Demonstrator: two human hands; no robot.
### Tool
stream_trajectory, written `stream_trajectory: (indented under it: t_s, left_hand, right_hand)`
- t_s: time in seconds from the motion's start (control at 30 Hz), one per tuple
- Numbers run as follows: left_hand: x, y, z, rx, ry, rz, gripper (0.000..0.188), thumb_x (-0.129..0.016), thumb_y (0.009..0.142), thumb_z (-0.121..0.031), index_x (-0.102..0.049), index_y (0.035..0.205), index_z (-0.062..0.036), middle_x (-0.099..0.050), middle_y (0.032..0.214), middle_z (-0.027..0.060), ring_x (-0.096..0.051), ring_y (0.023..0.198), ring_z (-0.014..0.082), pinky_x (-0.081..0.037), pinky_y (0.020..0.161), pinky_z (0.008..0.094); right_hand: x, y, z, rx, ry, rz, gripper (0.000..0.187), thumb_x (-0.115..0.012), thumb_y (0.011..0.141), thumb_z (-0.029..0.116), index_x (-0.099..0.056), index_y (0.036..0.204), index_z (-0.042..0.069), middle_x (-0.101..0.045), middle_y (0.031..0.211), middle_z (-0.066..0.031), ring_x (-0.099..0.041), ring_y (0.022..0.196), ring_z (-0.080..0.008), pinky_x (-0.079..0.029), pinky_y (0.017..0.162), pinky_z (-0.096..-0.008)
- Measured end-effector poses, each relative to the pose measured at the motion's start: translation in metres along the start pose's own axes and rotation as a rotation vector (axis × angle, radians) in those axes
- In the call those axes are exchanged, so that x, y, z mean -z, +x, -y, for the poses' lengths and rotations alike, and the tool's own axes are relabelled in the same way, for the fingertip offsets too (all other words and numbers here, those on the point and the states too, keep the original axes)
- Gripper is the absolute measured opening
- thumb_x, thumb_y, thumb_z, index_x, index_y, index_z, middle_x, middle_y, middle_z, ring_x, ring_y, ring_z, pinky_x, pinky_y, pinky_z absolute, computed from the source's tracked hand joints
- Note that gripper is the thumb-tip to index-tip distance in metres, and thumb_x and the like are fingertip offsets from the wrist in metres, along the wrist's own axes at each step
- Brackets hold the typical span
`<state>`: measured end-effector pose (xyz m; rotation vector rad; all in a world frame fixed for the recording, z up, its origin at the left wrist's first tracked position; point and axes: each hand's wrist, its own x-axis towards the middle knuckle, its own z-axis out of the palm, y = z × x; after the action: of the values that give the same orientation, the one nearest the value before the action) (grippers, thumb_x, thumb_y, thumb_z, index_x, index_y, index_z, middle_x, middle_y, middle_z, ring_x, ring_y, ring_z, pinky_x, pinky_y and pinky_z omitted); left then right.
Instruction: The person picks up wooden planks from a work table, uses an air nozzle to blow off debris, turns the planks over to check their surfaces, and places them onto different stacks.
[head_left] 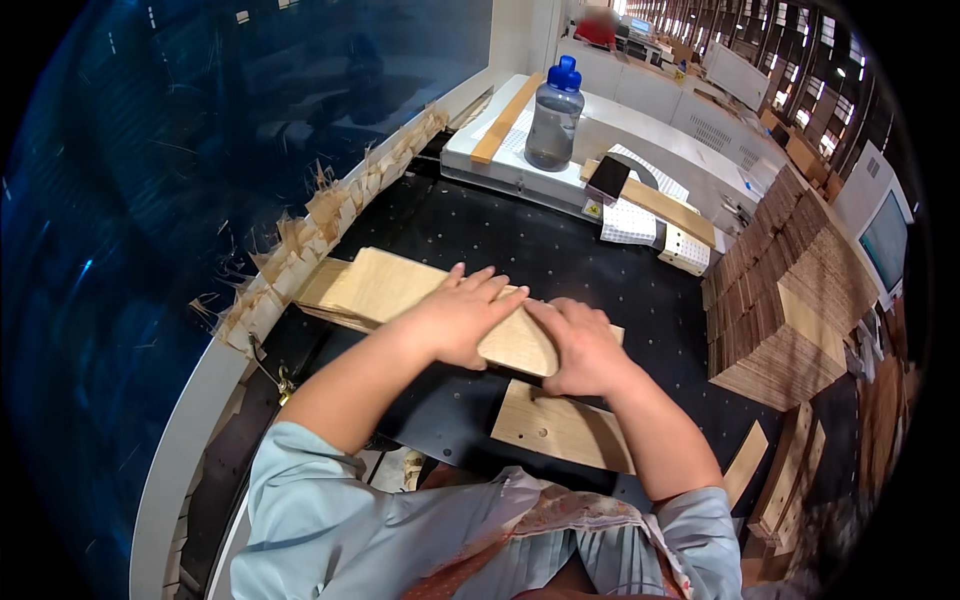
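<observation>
A pale wooden board with rounded corners lies slantwise over other boards on the black perforated table. My left hand rests flat on its top, fingers stretched toward the far edge. At the board's right end is my right hand, its thumb on top near my left thumb and its palm curled round the end. The undersides of both hands are hidden. Just nearer to me, another wooden board with small holes lies on the table, partly under my right forearm.
A tall stack of boards stands at the right, with loose strips nearer me. Behind are a blue-capped water bottle, a phone and papers on a white ledge. Dark blue glass with a frame covered in torn tape borders the left.
</observation>
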<state>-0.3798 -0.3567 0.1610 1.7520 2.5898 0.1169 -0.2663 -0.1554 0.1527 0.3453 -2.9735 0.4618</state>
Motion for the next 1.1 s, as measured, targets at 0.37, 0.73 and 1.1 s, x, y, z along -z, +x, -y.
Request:
stream_trajectory:
  t_s: [0.37,0.73,1.1]
  left_hand:
    - [-0.010,-0.028,0.093,0.252,-0.070,0.167,0.102,-0.079,0.050,-0.020,-0.035,0.142,-0.0117,-0.048,0.126,0.0161,-0.043,0.121,0.0365,-0.029,0.106,0.0498]
    - [-0.007,-0.041,0.097,0.336,0.045,0.184,0.122,-0.090,0.041,-0.033,-0.031,0.145,-0.0126,-0.042,0.138,0.0172,-0.036,0.132,0.0363,-0.024,0.110,0.0533]
    - [-0.030,0.078,-0.039,-0.267,-0.441,-0.224,0.083,-0.075,0.064,-0.021,-0.042,0.137,-0.0022,-0.037,0.143,0.0190,-0.029,0.137,0.0362,-0.023,0.113,0.0443]
  right_hand:
    - [0.000,0.031,-0.005,-0.070,0.062,-0.004,0.099,-0.078,0.064,0.031,-0.026,0.147,0.013,-0.035,0.144,-0.0233,-0.029,0.137,-0.0371,-0.025,0.108,-0.0588]
    - [0.034,-0.246,-0.100,-0.808,0.188,-0.495,0.079,-0.075,0.074,0.024,-0.037,0.141,0.005,-0.044,0.138,-0.0235,-0.040,0.129,-0.0378,-0.036,0.104,-0.0406]
    - [-0.101,-0.524,-0.053,-1.468,1.378,-1.153,0.047,-0.067,0.086,0.029,-0.053,0.123,0.003,-0.065,0.103,-0.0105,-0.063,0.095,-0.0230,-0.051,0.080,-0.0369]
